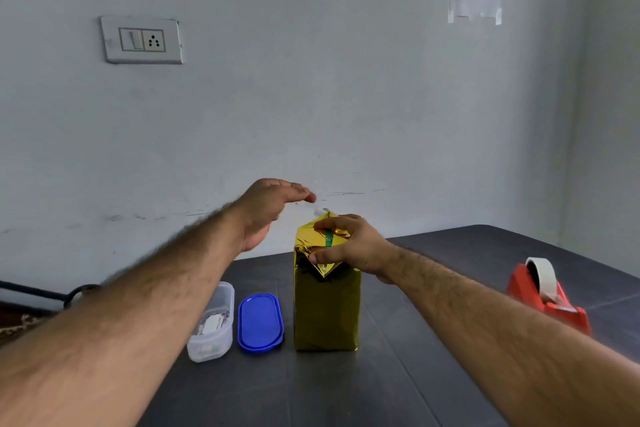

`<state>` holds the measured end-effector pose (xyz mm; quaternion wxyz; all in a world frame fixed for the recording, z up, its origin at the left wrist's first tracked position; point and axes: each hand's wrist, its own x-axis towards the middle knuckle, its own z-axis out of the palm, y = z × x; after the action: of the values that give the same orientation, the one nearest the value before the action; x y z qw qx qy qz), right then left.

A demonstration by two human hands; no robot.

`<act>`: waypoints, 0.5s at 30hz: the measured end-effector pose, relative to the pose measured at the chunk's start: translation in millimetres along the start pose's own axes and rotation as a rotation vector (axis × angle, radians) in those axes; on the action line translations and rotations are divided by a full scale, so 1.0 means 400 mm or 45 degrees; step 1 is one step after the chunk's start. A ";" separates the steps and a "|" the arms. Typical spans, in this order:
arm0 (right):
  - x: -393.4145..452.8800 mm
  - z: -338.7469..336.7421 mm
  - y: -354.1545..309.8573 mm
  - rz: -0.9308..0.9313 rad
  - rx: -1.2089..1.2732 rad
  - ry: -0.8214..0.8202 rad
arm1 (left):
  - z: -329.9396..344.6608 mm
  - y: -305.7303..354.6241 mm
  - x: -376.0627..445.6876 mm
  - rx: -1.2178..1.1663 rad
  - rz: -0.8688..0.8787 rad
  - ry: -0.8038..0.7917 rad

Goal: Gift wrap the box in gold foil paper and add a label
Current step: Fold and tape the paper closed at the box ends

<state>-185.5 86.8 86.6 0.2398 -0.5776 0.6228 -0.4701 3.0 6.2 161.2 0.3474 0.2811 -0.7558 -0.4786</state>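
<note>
- Nearest: 2 bare forearms come in from the bottom corners; dark table [433, 374] has bare surface in front of the box – room to work there.
- Gold-wrapped box [325, 305] stands upright mid-table, sides already covered in foil.
- Just left of it: blue lid [260, 322], then clear container [213, 326] with small printed pieces inside – possibly the labels, can't confirm.
- Red tape dispenser [549, 295] well apart on the right, near the table's right edge.
- Right hand [353, 246] on the box top, thumb and fingers pressing the folded foil flaps down; a green strip shows between the folds.
- Left hand [273, 208] hovers above and left of the top, fingers spread, holding nothing I can make out; a small pale bit sits near the top's far edge – unclear.
- Judgement: wrapping mostly done, top end being closed; no label visible on the box yet.
- Far table edge meets the wall close behind the box.
</note>
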 end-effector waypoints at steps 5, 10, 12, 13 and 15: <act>0.007 0.010 0.002 0.027 -0.032 0.005 | 0.003 0.051 0.044 0.388 -0.455 -0.224; 0.006 0.010 0.006 0.069 0.021 0.008 | 0.024 0.067 0.070 0.677 -0.519 -0.358; 0.006 0.010 0.008 0.076 0.010 -0.004 | 0.031 0.071 0.077 0.743 -0.527 -0.357; 0.006 0.010 0.008 0.085 0.002 -0.005 | 0.034 0.071 0.081 0.780 -0.531 -0.356; 0.008 0.007 0.010 0.079 0.000 -0.007 | 0.042 0.071 0.088 0.837 -0.541 -0.367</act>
<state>-185.8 82.6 82.6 0.2561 -0.5593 0.6398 -0.4607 -34.1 -0.7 191.2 0.0233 0.4568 -0.8345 -0.3074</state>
